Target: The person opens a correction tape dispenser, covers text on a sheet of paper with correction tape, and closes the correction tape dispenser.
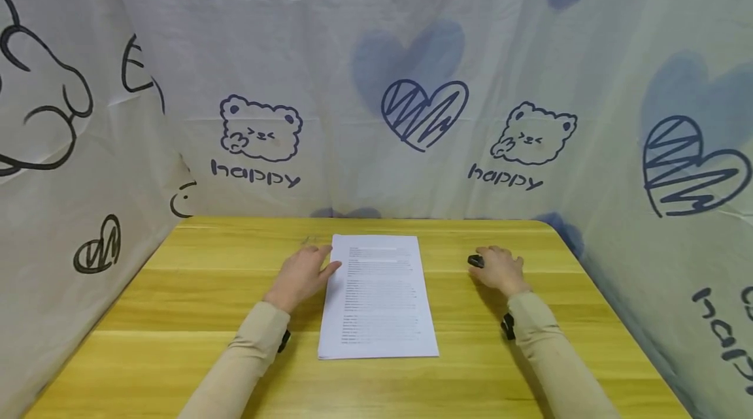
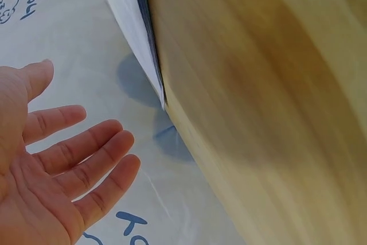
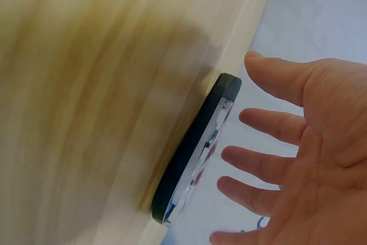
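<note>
A stack of printed white paper (image 1: 379, 298) lies on the wooden table, its side edge showing in the left wrist view. At its upper left edge is my left hand (image 1: 300, 275), fingers spread and holding nothing; in the left wrist view the same hand (image 2: 63, 170) is palm up to the camera, apart from the sheets. To the right, my right hand (image 1: 501, 270) hovers over a small, long black object (image 1: 476, 261) with a clear, partly see-through side. In the right wrist view, the fingers are extended beside this object (image 3: 192, 153), not gripping it; its exact kind is unclear.
The yellow wooden table (image 1: 194, 314) ends at a cloth backdrop (image 1: 341, 144) with hearts and bear drawings, which also hangs along both sides. A bare strip of wood lies between the paper and the right hand.
</note>
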A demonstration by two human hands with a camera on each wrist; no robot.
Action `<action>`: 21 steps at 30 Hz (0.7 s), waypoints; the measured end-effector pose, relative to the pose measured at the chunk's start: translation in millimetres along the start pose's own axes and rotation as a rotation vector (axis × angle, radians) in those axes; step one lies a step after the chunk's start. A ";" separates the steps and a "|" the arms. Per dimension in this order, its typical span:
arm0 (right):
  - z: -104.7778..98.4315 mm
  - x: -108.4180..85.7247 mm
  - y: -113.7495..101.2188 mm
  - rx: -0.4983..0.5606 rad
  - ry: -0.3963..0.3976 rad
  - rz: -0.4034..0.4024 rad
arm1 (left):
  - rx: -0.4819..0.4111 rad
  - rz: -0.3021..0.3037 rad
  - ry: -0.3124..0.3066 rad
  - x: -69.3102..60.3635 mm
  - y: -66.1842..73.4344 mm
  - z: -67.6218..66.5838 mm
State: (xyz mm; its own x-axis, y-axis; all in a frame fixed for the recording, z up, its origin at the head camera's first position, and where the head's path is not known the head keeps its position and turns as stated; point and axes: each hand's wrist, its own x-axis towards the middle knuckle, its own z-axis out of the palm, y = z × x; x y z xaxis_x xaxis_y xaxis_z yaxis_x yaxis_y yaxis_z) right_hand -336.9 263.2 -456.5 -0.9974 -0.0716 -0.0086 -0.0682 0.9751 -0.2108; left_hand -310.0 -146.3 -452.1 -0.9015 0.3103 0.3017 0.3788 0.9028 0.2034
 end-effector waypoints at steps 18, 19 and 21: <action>-5.0 1.7 6.2 0.050 -0.129 0.054 | 0.061 0.025 0.026 -2.8 -1.2 1.5; -4.9 1.9 6.8 0.051 -0.134 0.054 | 0.062 0.024 0.024 -2.9 -0.8 1.2; -4.0 2.4 8.2 0.053 -0.140 0.052 | 0.068 0.024 0.023 -3.2 0.7 0.6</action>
State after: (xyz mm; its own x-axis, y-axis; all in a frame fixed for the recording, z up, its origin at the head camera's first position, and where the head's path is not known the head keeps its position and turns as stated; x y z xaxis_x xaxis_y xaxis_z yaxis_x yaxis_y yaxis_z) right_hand -339.9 271.8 -454.3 -0.9863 -0.0534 -0.1558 -0.0116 0.9661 -0.2578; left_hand -306.9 -146.5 -453.5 -0.8869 0.3258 0.3276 0.3843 0.9137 0.1319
